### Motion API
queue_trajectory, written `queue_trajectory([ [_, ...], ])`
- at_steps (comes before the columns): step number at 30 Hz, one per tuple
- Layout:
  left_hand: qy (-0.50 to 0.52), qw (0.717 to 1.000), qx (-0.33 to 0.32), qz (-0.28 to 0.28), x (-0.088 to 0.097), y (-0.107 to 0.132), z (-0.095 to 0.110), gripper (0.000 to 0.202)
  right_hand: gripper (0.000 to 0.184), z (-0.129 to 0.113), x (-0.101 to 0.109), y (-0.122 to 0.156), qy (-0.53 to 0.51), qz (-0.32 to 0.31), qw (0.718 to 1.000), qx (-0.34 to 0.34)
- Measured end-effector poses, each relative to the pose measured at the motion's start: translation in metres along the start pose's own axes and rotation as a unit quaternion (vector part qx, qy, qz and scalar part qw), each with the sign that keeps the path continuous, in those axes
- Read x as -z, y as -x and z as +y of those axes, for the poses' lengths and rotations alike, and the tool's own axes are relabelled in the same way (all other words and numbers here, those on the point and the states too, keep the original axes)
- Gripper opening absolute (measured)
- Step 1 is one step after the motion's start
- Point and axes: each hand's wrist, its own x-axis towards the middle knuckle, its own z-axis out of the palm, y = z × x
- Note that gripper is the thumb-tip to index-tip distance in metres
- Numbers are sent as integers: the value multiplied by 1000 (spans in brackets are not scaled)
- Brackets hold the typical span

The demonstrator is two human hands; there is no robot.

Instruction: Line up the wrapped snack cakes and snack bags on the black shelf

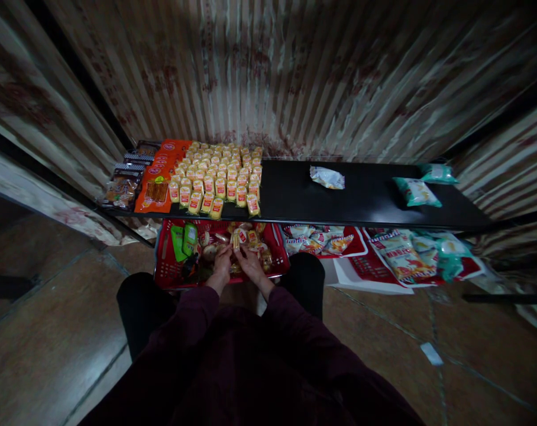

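My left hand (222, 266) and my right hand (251, 266) are close together over a red basket (163, 260) in front of my knees. Their fingertips close around a small yellow wrapped snack cake (236, 240), held upright; the grip is partly hidden by the fingers. Beneath and around the hands, the basket holds more wrapped snacks, two green packets (184, 239) and a dark packet (190, 266). Just beyond, rows of similar small yellow wrapped cakes (219, 177) cover the left half of a black shelf (281, 192).
Left of the rows are an orange packet (157, 183) and dark snack bags (123, 188). A white packet (327, 177) and green packets (417, 192) lie on the shelf further right. Red baskets (361, 269) of snack bags sit below. A striped curtain (268, 77) hangs behind.
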Motion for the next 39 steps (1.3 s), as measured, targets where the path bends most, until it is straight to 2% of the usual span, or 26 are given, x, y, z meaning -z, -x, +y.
queue_trajectory([
  [5,-4,1000,-23,-21,2,-3,-7,31,35,5,-1,-2,-24,15,999,14],
  [8,-18,998,-54,-28,1,-6,-11,31,36,9,-2,-3,-34,32,999,2],
  [14,-67,989,-126,-26,0,-10,-14,29,33,14,-7,-4,-146,54,988,-14],
  [17,-92,988,-126,-19,1,-10,-13,34,35,14,-10,-4,-205,60,976,-42],
  [21,-89,988,-123,-12,2,-10,-12,29,39,13,-13,-3,-269,76,957,-72],
  [24,-70,992,-99,-37,3,-10,-14,26,40,14,-12,-2,-270,76,958,-66],
  [28,-68,993,-80,-60,5,-11,-16,34,37,16,-9,-1,-262,65,962,-51],
  [34,-128,983,-126,-29,5,-15,-16,38,36,15,-5,3,-235,46,970,-39],
  [39,-185,965,-180,-42,3,-14,-10,44,37,13,-3,0,-170,61,984,-11],
])
